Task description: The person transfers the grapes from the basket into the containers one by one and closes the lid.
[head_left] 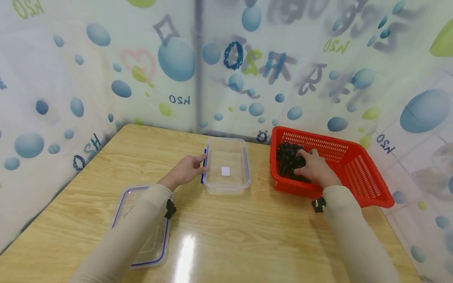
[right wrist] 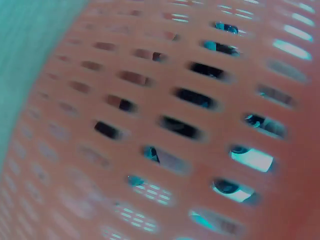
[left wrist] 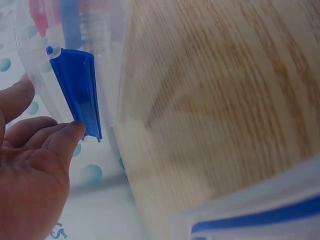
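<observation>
A clear lidless food container (head_left: pixel 226 165) with a small white label stands near the table's back edge. My left hand (head_left: pixel 187 169) is at its left side. In the left wrist view, this hand's fingertips touch the blue latch (left wrist: pixel 80 92), and the thumb is beside the container's wall. At the right, my right hand (head_left: pixel 315 169) reaches into a red basket (head_left: pixel 354 146), thumb and fingers spread around dark glossy grapes (head_left: pixel 288 155). Whether it grips any is hidden. The right wrist view shows the basket's slotted wall (right wrist: pixel 165 100), with dark shapes behind its slots.
A clear lid (head_left: pixel 150 251) with a blue seal lies flat at the table's left front, partly under my left forearm. The wooden table (head_left: pixel 230 239) meets a patterned sheet (head_left: pixel 226 106) at the back. The red basket overhangs the table's right side.
</observation>
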`<act>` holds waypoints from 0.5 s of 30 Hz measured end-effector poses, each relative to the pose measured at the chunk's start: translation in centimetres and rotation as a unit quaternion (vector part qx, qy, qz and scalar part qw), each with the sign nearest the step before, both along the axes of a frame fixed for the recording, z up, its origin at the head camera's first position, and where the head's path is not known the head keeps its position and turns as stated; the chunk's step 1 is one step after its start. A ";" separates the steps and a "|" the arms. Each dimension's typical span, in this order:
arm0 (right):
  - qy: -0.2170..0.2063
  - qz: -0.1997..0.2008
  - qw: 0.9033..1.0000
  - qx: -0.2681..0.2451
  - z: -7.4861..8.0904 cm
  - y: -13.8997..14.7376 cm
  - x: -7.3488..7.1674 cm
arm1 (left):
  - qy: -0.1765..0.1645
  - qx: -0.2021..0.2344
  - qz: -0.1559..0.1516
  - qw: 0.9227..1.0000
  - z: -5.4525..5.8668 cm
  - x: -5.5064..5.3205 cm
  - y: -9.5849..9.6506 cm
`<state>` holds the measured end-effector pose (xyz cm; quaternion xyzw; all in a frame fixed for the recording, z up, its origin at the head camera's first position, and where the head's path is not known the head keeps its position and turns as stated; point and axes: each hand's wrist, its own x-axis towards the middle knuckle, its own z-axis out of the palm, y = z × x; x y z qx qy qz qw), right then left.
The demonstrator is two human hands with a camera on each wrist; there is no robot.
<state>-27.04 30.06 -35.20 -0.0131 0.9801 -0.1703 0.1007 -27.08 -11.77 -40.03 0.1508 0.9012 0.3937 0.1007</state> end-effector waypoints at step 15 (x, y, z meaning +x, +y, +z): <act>0.139 0.043 0.989 0.008 6.8 -5.6 0.7 | -0.010 -0.006 0.003 1.000 0.3 -0.1 0.1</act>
